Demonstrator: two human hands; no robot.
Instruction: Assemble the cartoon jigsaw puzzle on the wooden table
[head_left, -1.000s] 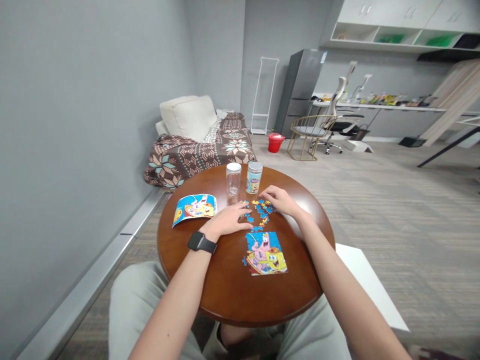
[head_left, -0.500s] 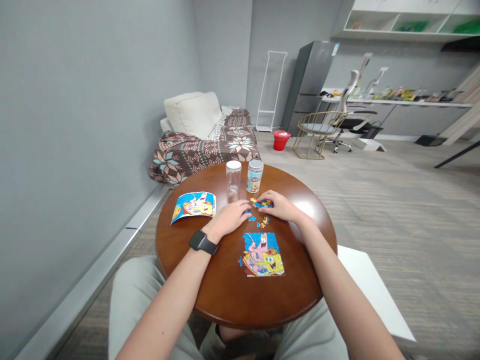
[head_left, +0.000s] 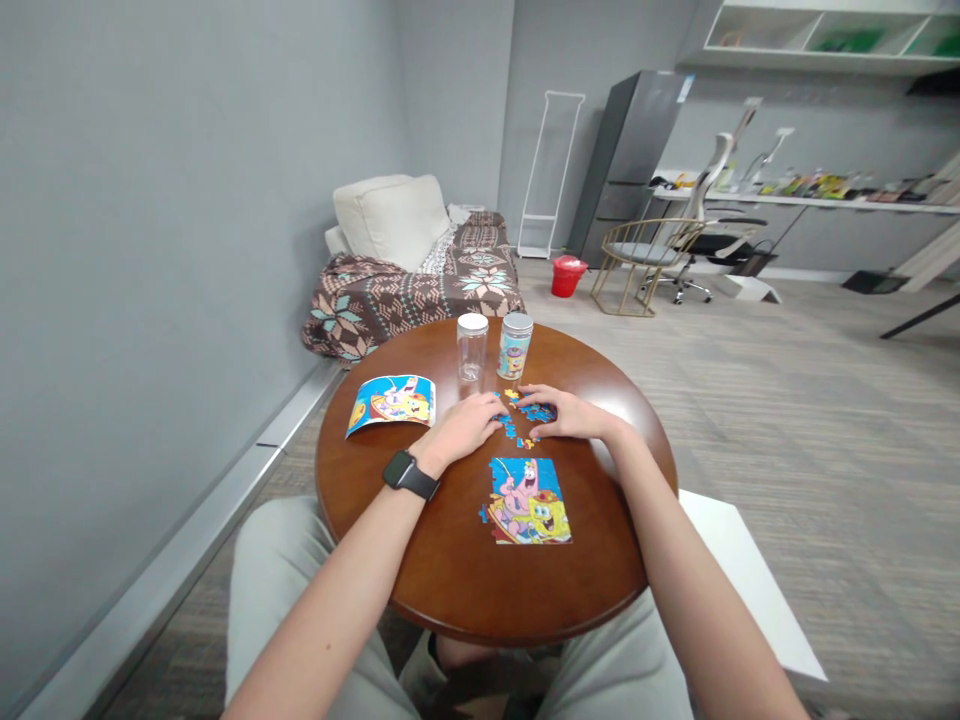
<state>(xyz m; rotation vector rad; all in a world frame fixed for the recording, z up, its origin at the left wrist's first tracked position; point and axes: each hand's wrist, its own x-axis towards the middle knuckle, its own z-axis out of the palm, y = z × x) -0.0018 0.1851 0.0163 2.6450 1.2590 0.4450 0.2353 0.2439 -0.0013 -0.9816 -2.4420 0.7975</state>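
Note:
Loose jigsaw puzzle pieces [head_left: 538, 412], mostly blue with some yellow and red, lie between my two hands. My left hand [head_left: 472, 422] rests at the left side of the pile, its fingertips at a few blue pieces and a watch on its wrist. At the right side, my right hand [head_left: 568, 414] is spread over the pieces, thumb apart from the fingers. Neither hand visibly lifts a piece. Nearer to me lies a mostly assembled cartoon puzzle [head_left: 531, 502], with a blue piece [head_left: 483, 514] sticking out at its ragged left edge.
A curled picture sheet [head_left: 391, 400] sits left on the round wooden table [head_left: 450, 590]. Behind the pieces stand a clear jar [head_left: 472, 348] with a white lid and a printed jar [head_left: 515, 347]. A covered sofa [head_left: 412, 295] is beyond the table.
My right hand's fingers have shifted among the loose pieces, and several pieces lie differently. My left hand stays at the pile's left side. The camera view has shifted slightly.

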